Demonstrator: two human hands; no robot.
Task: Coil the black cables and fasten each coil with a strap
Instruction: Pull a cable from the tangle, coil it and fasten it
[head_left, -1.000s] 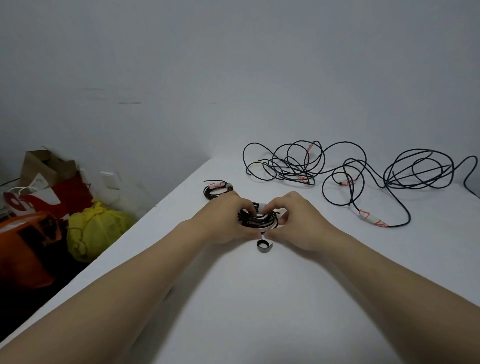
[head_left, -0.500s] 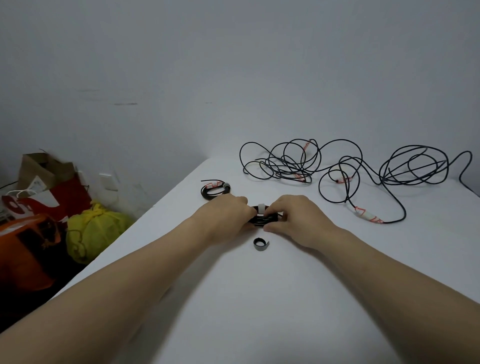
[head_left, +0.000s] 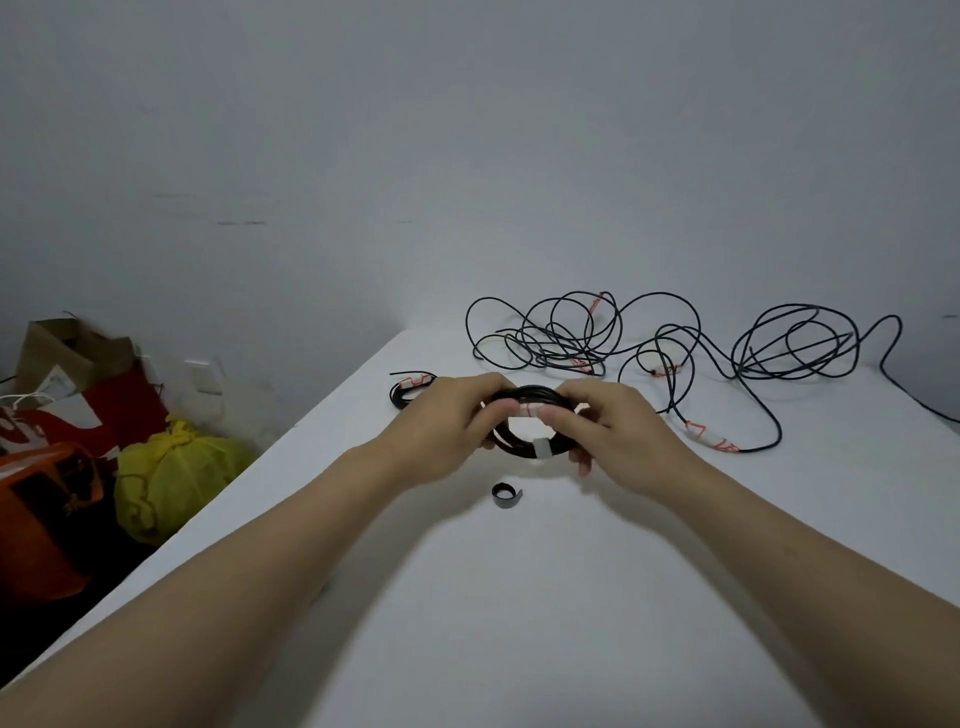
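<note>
A small black cable coil (head_left: 530, 395) with white tags is held up above the white table (head_left: 571, 597), tilted toward me. My left hand (head_left: 447, 426) grips its left side and my right hand (head_left: 618, 431) grips its right side, thumb on a white tag. A short curled black strap (head_left: 505, 494) lies on the table just below the coil. Another small coil (head_left: 410, 387) lies behind my left hand. Loose tangled black cables (head_left: 675, 343) spread along the table's far side.
The table's left edge drops to a floor with a yellow bag (head_left: 171, 478), an orange object (head_left: 47, 519) and a brown paper bag (head_left: 72, 353). A grey wall rises right behind the table.
Both hands have raised the coil off the table and tipped it up so its ring faces me. The curled strap stayed where it lay.
</note>
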